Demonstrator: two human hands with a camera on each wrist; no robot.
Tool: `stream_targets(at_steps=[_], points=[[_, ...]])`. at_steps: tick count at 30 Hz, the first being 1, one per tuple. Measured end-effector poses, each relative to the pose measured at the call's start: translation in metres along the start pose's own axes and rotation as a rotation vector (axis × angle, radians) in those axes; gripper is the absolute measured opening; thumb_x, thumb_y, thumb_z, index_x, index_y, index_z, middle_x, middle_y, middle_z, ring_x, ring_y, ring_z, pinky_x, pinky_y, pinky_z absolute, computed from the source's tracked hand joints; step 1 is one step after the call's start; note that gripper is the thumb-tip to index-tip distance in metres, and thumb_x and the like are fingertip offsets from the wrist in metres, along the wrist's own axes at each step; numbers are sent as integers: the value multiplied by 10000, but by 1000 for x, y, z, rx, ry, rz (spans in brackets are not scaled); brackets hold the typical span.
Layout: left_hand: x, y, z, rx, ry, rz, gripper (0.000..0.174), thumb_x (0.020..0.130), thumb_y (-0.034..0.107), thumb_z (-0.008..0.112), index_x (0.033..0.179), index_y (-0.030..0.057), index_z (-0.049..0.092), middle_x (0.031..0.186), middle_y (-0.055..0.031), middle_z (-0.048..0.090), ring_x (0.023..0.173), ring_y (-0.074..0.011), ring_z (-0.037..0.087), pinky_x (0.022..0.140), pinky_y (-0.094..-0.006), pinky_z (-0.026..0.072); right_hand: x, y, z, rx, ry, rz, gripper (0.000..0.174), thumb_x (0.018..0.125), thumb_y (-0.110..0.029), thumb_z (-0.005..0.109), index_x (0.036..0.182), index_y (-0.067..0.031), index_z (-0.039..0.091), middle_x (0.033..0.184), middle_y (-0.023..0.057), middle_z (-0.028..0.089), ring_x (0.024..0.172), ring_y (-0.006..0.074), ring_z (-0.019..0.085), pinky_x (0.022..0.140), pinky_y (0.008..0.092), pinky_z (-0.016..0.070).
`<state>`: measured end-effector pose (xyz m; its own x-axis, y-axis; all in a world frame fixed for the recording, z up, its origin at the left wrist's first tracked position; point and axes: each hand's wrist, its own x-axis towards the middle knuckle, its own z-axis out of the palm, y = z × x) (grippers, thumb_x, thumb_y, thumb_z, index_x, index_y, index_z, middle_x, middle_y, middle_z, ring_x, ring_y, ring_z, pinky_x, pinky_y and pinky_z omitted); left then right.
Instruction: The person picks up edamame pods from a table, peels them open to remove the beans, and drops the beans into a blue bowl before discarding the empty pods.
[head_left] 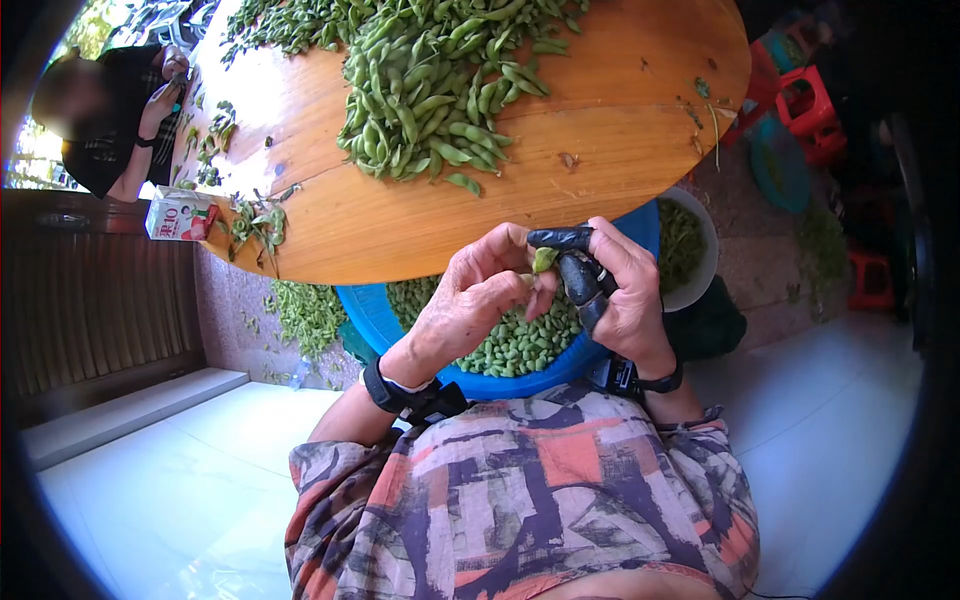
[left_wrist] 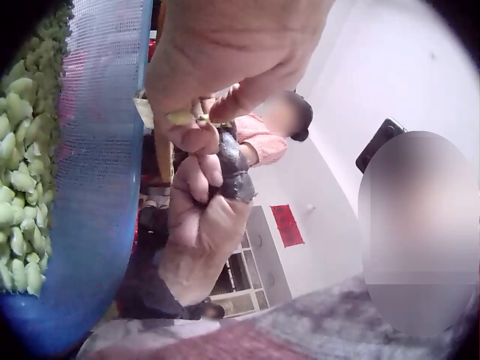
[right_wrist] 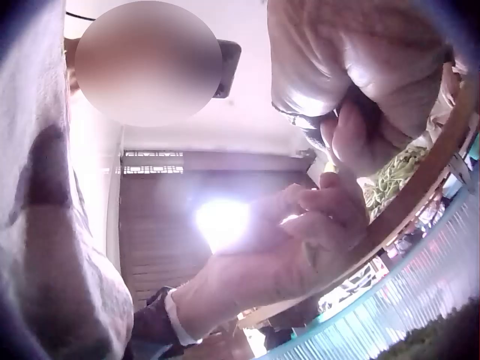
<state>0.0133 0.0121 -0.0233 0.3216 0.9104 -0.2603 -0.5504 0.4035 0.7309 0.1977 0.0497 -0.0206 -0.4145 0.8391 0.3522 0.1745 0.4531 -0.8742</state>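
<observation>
A green soybean pod (head_left: 544, 260) is held between the two hands, over a blue basin (head_left: 362, 318) of shelled green beans (head_left: 520, 345). The left hand (head_left: 460, 305) comes from the left and pinches the pod's lower end between thumb and fingers. Black coverings wrap the thumb and a finger of the right hand (head_left: 630, 290), which grips the pod from the other side. In the left wrist view, pale green pod parts (left_wrist: 180, 118) show at the left fingertips. The right wrist view shows both hands meeting, the pod mostly hidden by fingers.
A wooden table (head_left: 600, 130) with a heap of soybean pods (head_left: 420, 100) reaches over the basin. A drink carton (head_left: 178, 215) stands at its left edge, near another person (head_left: 115, 125). Pods (head_left: 305, 315) lie on the floor. A pale tub (head_left: 708, 235) and red stools (head_left: 810, 110) are at right.
</observation>
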Motion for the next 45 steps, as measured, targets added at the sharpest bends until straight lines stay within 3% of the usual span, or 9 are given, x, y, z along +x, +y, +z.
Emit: stream_targets(at_steps=[8, 13, 17, 21, 23, 26, 31, 36, 45], points=[[-3, -4, 5, 216, 90, 66, 199, 938, -5, 444, 1120, 27, 517, 799, -27, 562, 694, -79, 512, 629, -206, 440, -9, -13, 7, -238, -6, -165, 334, 669, 51, 634, 997, 27, 577, 892, 172, 496, 738, 363, 572, 635, 405, 485], [-4, 0, 2, 217, -13, -21, 204, 932, 3, 459, 1128, 16, 514, 841, -45, 618, 748, -87, 570, 663, -234, 476, 1, -7, -13, 39, -38, -18, 233, 679, 60, 607, 907, 16, 609, 801, 145, 520, 707, 322, 584, 613, 348, 466], [-16, 40, -5, 917, -294, -66, 211, 893, -42, 535, 1083, -27, 625, 840, -86, 683, 791, -154, 681, 734, -287, 549, -18, -5, -59, 321, 172, 437, 387, 993, -306, 399, 983, -44, 684, 627, -45, 514, 496, 25, 465, 460, 189, 349], [-7, 74, -20, 1472, 127, 482, 254, 813, -81, 603, 1038, 4, 681, 822, -114, 663, 749, -222, 689, 671, -296, 545, -39, 11, -131, -344, 120, 458, 218, 861, 25, 546, 1045, 8, 663, 719, 43, 622, 626, 98, 566, 559, 241, 416], [6, 82, -25, 1643, 176, 598, 304, 779, -98, 609, 1044, 39, 669, 845, -110, 597, 779, -317, 654, 663, -381, 543, -41, 18, -133, -513, 198, 406, 271, 845, 43, 536, 1088, 13, 650, 768, 116, 651, 710, 160, 613, 655, 293, 466], [23, 73, -35, 1842, 176, 637, 233, 803, -47, 632, 1015, 34, 682, 887, -124, 603, 772, -290, 648, 674, -322, 533, -36, 17, -120, -513, 214, 414, 275, 817, 58, 542, 1068, 14, 646, 795, 178, 651, 739, 213, 643, 697, 328, 480], [27, 70, -33, 1690, 211, 706, 158, 833, -52, 614, 966, 22, 655, 883, -109, 611, 720, -252, 632, 634, -314, 515, -9, 11, -65, -359, 181, 158, 326, 752, 54, 538, 1051, -2, 654, 795, 172, 636, 714, 309, 636, 690, 352, 485], [19, 49, -15, 1289, 280, 493, 65, 918, -24, 577, 948, 14, 622, 812, -32, 605, 603, -74, 566, 548, -219, 449, 10, -1, -22, -33, 49, 156, 320, 857, 28, 553, 1151, -30, 662, 780, 128, 640, 652, 172, 608, 637, 283, 473], [16, 21, 1, 307, 59, 171, 98, 912, -8, 632, 1003, -13, 598, 938, -75, 649, 730, -126, 650, 609, -240, 537, 10, -15, -5, 331, 34, 398, 273, 930, -78, 586, 1186, 0, 638, 798, 30, 649, 761, 56, 580, 704, 228, 485]])
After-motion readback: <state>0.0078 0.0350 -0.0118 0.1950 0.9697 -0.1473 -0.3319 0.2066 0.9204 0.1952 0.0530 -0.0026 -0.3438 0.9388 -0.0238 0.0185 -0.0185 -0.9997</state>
